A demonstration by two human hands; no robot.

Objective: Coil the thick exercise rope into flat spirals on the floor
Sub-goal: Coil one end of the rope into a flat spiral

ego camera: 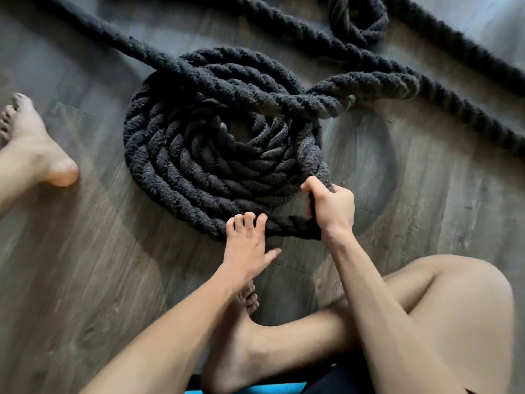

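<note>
On the rope coil, right hand grips; left hand presses with fingertips.

Bare dark wood-plank floor lies free left of the thick black twisted rope coil, as far as a bare foot at the left edge. It is free again on the coil's right, up to a loose rope strand running diagonally. Behind the coil, crossing strands and a small rope loop bar the way. The near rim is crowded: left grip resting there, right grip clasped round the outer turn, and a folded bare leg.
</note>
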